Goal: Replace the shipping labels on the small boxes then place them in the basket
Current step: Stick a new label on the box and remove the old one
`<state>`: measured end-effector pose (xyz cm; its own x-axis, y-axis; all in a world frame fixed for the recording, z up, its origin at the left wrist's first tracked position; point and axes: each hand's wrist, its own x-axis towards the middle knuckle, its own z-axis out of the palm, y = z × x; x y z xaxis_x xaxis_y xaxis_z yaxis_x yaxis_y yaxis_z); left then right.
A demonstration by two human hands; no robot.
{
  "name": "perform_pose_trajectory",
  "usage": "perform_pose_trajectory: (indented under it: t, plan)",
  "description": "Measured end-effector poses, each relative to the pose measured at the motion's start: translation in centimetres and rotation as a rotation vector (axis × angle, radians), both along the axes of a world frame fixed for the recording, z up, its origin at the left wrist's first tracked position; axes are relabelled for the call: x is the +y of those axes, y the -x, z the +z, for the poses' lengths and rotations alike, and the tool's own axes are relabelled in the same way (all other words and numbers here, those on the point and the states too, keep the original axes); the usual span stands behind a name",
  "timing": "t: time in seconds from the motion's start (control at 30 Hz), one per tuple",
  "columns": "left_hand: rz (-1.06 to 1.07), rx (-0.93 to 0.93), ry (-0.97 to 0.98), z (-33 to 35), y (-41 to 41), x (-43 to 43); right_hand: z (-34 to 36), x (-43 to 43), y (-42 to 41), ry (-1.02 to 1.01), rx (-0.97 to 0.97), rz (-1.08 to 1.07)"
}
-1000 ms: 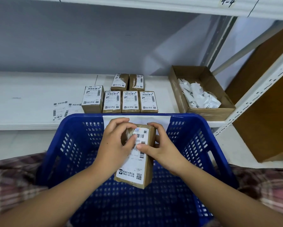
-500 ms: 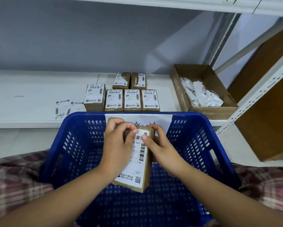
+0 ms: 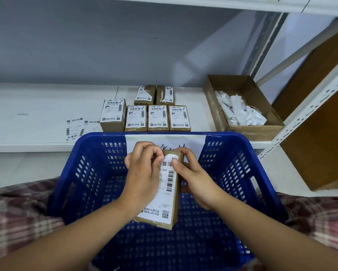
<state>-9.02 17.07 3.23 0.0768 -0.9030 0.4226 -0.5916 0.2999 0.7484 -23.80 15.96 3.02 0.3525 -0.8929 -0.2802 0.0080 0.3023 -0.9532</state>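
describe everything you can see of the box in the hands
The box is a small, closed carton of brown cardboard. A white label with barcodes, a QR code and print covers most of its upper face. It is held tilted over the blue basket, label toward the camera, touching only the hands. The left hand grips its left side, fingertips at the label's top edge. The right hand holds the right side, thumb pressing near the label's top.
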Motion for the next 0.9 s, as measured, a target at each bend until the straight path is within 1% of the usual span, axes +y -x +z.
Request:
perform_pose_trajectory:
  t: [0.17,0.4,0.57,0.67,0.8,0.9]
  plan:
    - [-0.016,-0.106,0.096,-0.37,-0.01,0.06,-0.19,-0.16,0.11,-0.035,-0.048,0.01]
    - [-0.074,-0.104,0.094,-0.24,-0.15,-0.09,-0.3,-0.1,0.03,-0.025,-0.055,0.024]
    - [-0.145,-0.035,0.102,0.35,-0.1,0.1,-0.6,-0.01,0.14,0.0,-0.025,-0.002]
    - [-0.136,-0.073,0.086,0.36,-0.29,-0.08,-0.53,0.06,0.1,0.005,-0.022,0.001]
    - [-0.091,-0.017,0.052,0.26,-0.39,-0.38,-0.28,0.32,-0.04,-0.021,-0.014,0.001]
    - [-0.115,-0.034,0.054,0.45,-0.35,-0.22,-0.28,0.29,-0.2,-0.047,0.009,0.002]
